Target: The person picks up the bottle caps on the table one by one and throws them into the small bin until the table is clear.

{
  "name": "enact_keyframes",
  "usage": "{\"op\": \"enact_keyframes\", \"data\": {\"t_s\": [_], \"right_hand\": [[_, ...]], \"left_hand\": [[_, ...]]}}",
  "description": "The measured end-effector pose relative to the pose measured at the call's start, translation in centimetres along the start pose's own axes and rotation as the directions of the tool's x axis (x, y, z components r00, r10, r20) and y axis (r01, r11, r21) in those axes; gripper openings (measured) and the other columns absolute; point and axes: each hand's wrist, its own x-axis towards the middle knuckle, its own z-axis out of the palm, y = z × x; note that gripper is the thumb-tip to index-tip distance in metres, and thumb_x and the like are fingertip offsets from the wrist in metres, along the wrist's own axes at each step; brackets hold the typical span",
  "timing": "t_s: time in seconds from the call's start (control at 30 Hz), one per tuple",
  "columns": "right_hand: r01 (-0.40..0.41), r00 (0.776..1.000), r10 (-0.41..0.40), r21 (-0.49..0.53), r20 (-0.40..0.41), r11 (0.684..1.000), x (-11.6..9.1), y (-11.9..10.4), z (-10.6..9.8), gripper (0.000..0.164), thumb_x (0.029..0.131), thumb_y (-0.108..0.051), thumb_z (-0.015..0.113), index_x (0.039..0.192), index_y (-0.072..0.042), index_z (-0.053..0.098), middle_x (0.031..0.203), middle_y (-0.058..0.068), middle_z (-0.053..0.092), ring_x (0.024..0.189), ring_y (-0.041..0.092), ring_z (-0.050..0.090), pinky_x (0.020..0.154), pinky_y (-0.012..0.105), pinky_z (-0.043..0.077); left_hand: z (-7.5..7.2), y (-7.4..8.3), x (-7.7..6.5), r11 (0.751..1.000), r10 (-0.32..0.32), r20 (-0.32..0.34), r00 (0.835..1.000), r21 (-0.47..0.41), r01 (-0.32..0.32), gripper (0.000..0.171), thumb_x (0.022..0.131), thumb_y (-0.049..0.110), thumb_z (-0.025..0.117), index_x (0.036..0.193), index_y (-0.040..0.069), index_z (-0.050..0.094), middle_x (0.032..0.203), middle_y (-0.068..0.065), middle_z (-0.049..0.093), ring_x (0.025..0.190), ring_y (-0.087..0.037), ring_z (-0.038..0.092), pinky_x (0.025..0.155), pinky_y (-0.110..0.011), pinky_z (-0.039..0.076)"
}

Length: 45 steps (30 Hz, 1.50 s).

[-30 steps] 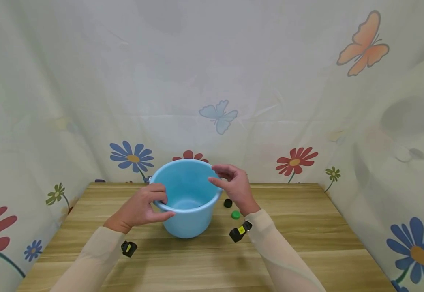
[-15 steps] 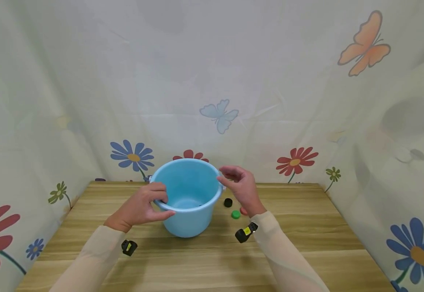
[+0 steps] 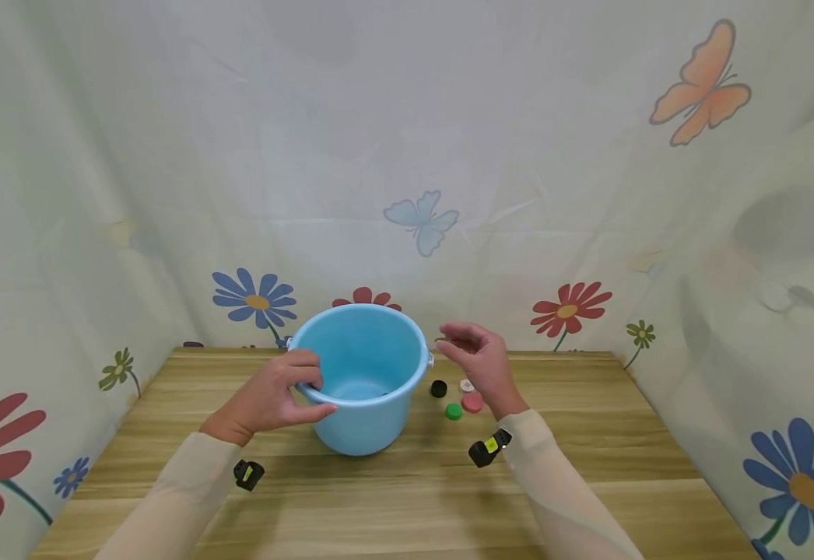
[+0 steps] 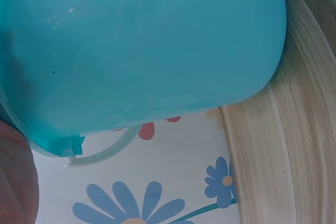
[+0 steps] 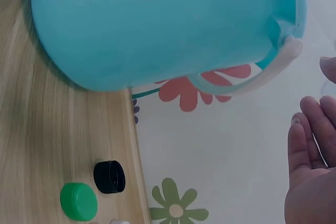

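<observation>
A light blue bucket (image 3: 359, 429) stands upright on the wooden table. My left hand (image 3: 270, 395) grips its near-left rim, fingers over the edge into the bucket and thumb along the outside. To the right of the bucket and apart from it, my right hand (image 3: 480, 362) hovers with fingers loosely bent and nothing in it. Below that hand lie a black bottle cap (image 3: 438, 389), a green cap (image 3: 454, 411), a red cap (image 3: 472, 402) and a white cap (image 3: 466, 386). Most of the bucket's floor shows; the near part is hidden by the front wall.
The bucket's white handle (image 5: 278, 66) hangs at the far side. Behind the wooden table (image 3: 589, 467), a pale curtain (image 3: 519, 155) printed with flowers and butterflies closes off the back and sides.
My right hand has moved right, away from the bucket's right rim, uncovering the red and white caps. The left hand and the bucket have stayed in place.
</observation>
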Motion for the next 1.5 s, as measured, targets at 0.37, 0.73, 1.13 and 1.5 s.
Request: {"op": "enact_keyframes", "data": {"t_s": [0.37, 0.73, 1.13, 1.5], "right_hand": [[0.017, 1.0, -0.017, -0.008, 0.026, 1.0, -0.4, 1.2, -1.8, 0.045, 0.09, -0.027, 0.08, 0.126, -0.004, 0.068, 0.126, 0.011, 0.071, 0.113, 0.023, 0.066, 0.092, 0.02, 0.056], [-0.002, 1.0, 0.003, -0.041, 0.028, 0.999, -0.6, 2.9, -3.8, 0.047, 0.09, -0.03, 0.08, 0.128, -0.004, 0.066, 0.128, 0.011, 0.069, 0.113, 0.02, 0.065, 0.092, 0.018, 0.054], [-0.061, 0.998, 0.061, -0.014, -0.027, 0.998, -0.4, 5.4, -5.6, 0.048, 0.09, -0.029, 0.08, 0.128, -0.002, 0.067, 0.127, 0.015, 0.068, 0.108, 0.009, 0.067, 0.091, 0.018, 0.054], [-0.15, 0.988, 0.147, -0.089, -0.047, 0.985, -0.8, 6.7, -6.9, 0.044, 0.095, -0.019, 0.073, 0.134, 0.0, 0.062, 0.138, 0.024, 0.061, 0.115, 0.013, 0.064, 0.091, 0.013, 0.051]], "left_hand": [[0.1, 0.0, -0.2, 1.0, -0.002, 0.0, 1.0, 0.01, 0.002, 0.03, 0.077, 0.044, 0.088, 0.076, 0.028, 0.062, 0.088, 0.014, 0.056, 0.088, -0.005, 0.054, 0.073, -0.032, 0.056], [0.2, -0.1, -0.2, 1.0, -0.006, 0.002, 1.0, 0.006, 0.006, 0.029, 0.077, 0.044, 0.088, 0.077, 0.029, 0.062, 0.088, 0.015, 0.056, 0.088, -0.005, 0.055, 0.073, -0.033, 0.056], [0.2, -0.1, -0.2, 1.0, 0.008, 0.0, 1.0, 0.015, -0.008, 0.03, 0.078, 0.045, 0.087, 0.076, 0.029, 0.062, 0.088, 0.014, 0.056, 0.087, -0.005, 0.054, 0.072, -0.032, 0.055], [0.3, -0.2, -0.2, 0.999, 0.028, -0.003, 1.0, 0.015, -0.028, 0.031, 0.078, 0.045, 0.086, 0.076, 0.029, 0.061, 0.087, 0.014, 0.055, 0.086, -0.005, 0.054, 0.072, -0.031, 0.054]]}}
